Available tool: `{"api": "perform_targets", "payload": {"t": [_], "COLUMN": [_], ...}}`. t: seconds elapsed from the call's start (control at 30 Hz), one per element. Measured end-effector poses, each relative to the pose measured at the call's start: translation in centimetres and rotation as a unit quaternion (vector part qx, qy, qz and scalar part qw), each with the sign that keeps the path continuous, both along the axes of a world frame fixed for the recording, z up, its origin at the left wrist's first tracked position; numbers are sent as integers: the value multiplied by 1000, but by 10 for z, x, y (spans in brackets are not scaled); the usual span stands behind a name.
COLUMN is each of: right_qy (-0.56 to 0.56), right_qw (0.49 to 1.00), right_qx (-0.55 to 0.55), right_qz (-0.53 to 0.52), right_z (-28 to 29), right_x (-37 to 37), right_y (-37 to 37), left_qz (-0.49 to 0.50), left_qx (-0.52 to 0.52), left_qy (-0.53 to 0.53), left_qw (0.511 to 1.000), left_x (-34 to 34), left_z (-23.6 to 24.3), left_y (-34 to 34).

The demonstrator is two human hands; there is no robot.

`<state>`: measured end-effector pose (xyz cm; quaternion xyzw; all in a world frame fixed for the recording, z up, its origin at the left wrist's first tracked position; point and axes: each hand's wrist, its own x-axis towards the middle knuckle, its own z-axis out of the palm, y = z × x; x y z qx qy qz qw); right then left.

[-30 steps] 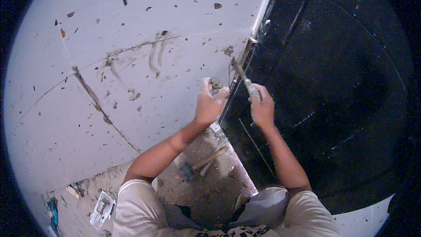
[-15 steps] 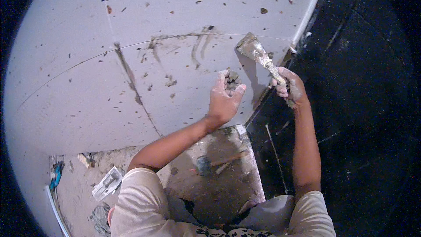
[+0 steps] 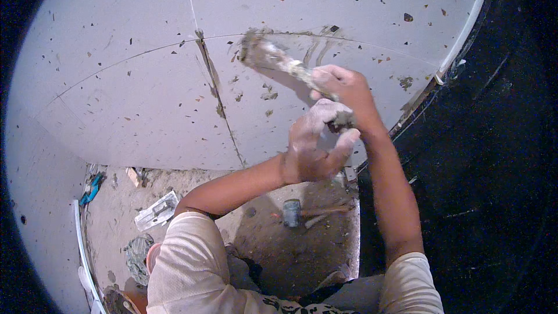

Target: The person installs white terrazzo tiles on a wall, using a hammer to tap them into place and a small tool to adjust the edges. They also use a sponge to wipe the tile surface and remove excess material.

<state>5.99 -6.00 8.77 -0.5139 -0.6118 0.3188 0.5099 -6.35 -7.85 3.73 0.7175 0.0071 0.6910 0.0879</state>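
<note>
My right hand (image 3: 349,93) is wrapped round the handle of a putty knife (image 3: 280,63), which is crusted with mortar. Its blurred blade lies at the curved horizontal seam (image 3: 151,50) of a pale speckled wall panel (image 3: 145,99), right of the dark vertical joint (image 3: 212,72). Just below the right wrist, my left hand (image 3: 314,142) curls round a lump of grey mortar (image 3: 342,121). White dust coats the fingers of both hands. Grey smears mark the panel around the seam.
On the dirty floor lie a rubber mallet (image 3: 292,213) with a wooden handle, a pale plastering trowel (image 3: 157,210) and a crumpled plastic bag (image 3: 139,259). A blue tool (image 3: 92,189) lies at the far left. A dark wall (image 3: 465,168) stands to the right.
My right hand has swung the putty knife leftward along the horizontal seam, toward the vertical joint. My left hand has come close to the right wrist, keeping the mortar. The view has shifted.
</note>
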Motion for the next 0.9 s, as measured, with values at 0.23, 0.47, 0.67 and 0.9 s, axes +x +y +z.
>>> {"api": "perform_targets", "payload": {"t": [0.23, 0.47, 0.67, 0.9], "right_qy": [-4, -132, -233, -364], "right_qw": [973, 969, 892, 889], "right_qx": [147, -177, -330, -274], "right_qz": [179, 111, 203, 51], "right_z": [-86, -326, -402, -405], "right_x": [-28, 22, -24, 55], "right_y": [36, -49, -136, -181], "left_qz": [-3, -41, -27, -80], "left_qx": [-84, -143, -148, -71], "left_qy": [11, 26, 41, 8], "left_qw": [996, 989, 988, 994], "left_x": [-21, 7, 26, 41], "left_z": [-14, -13, -6, -21], "left_y": [-6, 3, 15, 27]}}
